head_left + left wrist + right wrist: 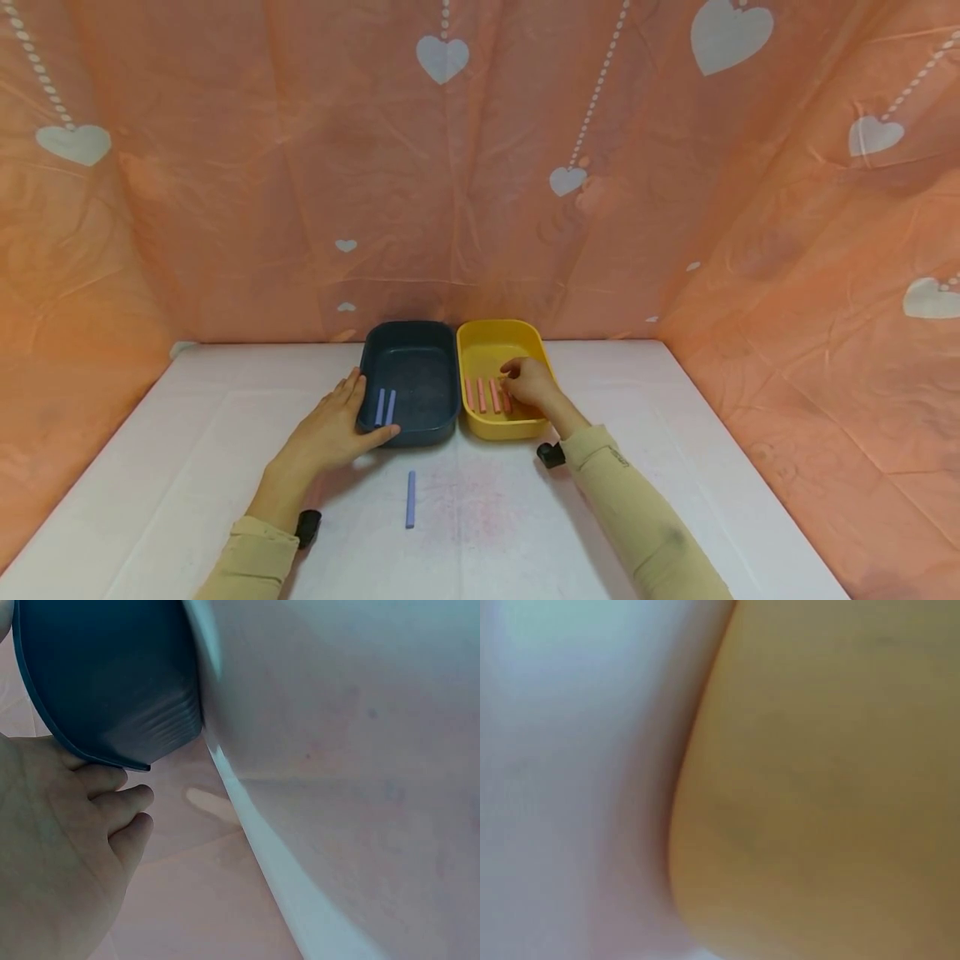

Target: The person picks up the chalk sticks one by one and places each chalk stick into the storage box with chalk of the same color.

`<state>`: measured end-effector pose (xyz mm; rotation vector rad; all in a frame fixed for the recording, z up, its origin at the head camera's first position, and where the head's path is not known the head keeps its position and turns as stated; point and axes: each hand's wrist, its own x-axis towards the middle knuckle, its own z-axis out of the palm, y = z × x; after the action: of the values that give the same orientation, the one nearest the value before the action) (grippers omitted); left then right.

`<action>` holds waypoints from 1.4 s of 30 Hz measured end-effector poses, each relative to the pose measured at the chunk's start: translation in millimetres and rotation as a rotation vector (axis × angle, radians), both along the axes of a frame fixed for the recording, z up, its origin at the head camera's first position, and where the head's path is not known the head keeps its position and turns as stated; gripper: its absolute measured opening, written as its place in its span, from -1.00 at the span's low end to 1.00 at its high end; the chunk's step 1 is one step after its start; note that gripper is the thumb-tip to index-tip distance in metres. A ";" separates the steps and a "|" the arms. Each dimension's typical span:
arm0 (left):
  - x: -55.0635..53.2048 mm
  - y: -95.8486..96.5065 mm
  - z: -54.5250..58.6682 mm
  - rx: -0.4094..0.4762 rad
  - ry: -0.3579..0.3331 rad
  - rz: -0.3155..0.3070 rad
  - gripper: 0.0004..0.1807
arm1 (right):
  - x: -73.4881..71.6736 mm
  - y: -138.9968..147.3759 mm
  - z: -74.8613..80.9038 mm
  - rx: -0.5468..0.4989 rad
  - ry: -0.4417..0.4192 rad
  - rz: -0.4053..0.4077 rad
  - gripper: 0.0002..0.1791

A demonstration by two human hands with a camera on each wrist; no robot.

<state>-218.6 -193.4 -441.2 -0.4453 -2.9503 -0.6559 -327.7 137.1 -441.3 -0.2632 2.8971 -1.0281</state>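
Note:
In the head view my left hand [333, 425] rests against the left side and near corner of a dark blue tray [423, 432], its thumb along the front rim. Two blue-violet chalk sticks [386, 408] lie inside that tray. The left wrist view shows the fingers [124, 810] straight, close under the rim. My right hand [534, 387] reaches into a yellow tray [498, 429] and pinches the rightmost pink chalk stick [507, 405], partly hiding it. Several more pink chalk sticks [482, 396] stand in a row to its left.
A single blue-violet chalk stick [410, 500] lies on the white table [337, 567] in front of the trays. Pinkish dust marks the cloth beside it. Orange sheeting [480, 275] with hearts rises behind the trays and along both sides. The right wrist view shows mostly the yellow tray's blurred wall [817, 787].

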 end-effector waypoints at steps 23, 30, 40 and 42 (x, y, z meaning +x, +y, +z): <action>1.3 1.4 2.8 -0.004 -0.008 0.007 0.26 | 54.9 -7.2 12.8 -0.254 0.209 0.074 -0.76; 0.5 1.7 2.1 0.000 -0.009 0.007 0.25 | 75.5 -11.0 12.6 -0.274 0.271 0.104 -0.78; 1.5 2.4 3.1 -0.001 -0.009 0.002 0.26 | 99.8 -21.4 1.5 -0.301 0.379 0.184 -0.81; 1.7 2.5 3.4 -0.002 -0.008 0.002 0.26 | 104.4 -24.9 -1.7 -0.307 0.388 0.215 -0.80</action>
<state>-216.9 -190.8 -437.9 -0.4407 -2.9587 -0.6553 -223.3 112.2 -443.1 -0.8587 2.9194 -1.5237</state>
